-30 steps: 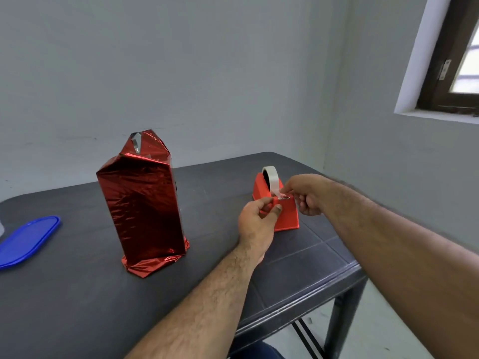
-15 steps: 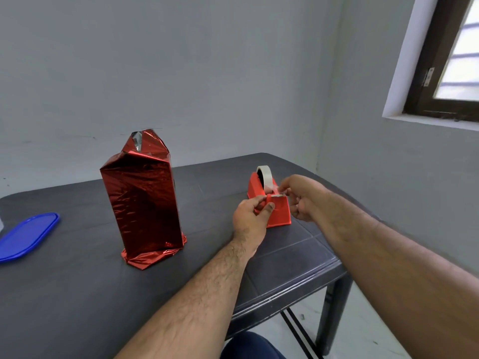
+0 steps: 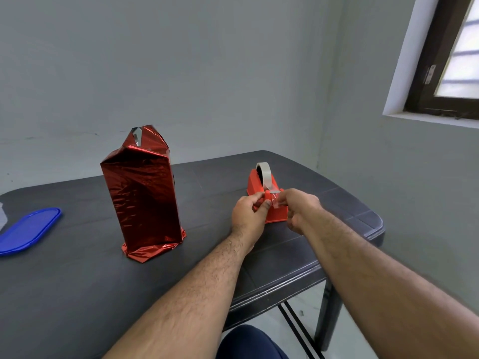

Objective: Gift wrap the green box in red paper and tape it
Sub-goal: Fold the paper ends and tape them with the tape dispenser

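A tall box wrapped in shiny red foil paper [image 3: 141, 195] stands upright on the dark grey plastic bench [image 3: 77, 268], left of centre, its top bunched to a crumpled peak where a sliver of silver shows, and its lower edge flaring out in loose folds against the bench top. Well apart to its right, near the bench's right end, sits a red plastic tape dispenser [image 3: 269, 200] carrying a roll of pale tape [image 3: 263, 172]. The left hand [image 3: 247, 216] has its grip curled around the front of the dispenser, thumb and fingers closed on it. The right hand [image 3: 298, 208] meets it from the other side, its grip pinching the clear free end of tape [image 3: 275, 202] at the cutter. A flat blue plastic lid [image 3: 27, 230] lies at the bench's far left edge.
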A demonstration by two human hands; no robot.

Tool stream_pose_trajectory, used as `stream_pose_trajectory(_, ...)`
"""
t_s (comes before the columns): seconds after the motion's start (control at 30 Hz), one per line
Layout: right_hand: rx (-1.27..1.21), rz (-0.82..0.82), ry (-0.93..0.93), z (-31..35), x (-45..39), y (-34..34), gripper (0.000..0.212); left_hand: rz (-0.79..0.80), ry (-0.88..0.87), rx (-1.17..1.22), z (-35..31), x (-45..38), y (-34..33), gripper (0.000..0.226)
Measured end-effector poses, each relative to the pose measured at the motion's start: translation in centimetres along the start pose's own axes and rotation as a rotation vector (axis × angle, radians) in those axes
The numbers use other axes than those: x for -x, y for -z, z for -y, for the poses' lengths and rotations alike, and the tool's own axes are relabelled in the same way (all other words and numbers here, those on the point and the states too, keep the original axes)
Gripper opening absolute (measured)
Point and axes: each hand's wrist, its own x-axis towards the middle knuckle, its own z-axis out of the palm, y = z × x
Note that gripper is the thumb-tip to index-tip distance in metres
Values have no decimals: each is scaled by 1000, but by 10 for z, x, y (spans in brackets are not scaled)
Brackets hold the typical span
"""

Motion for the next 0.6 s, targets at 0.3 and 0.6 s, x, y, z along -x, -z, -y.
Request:
stream_pose_trajectory(0.3,-256,145,-3,8,21,7,12,-62,162,383,-12,4,5,30)
stream_pose_trajectory(0.6,-323,379,62,45,72,-29,13,-29,139,631,-82,6,52,17)
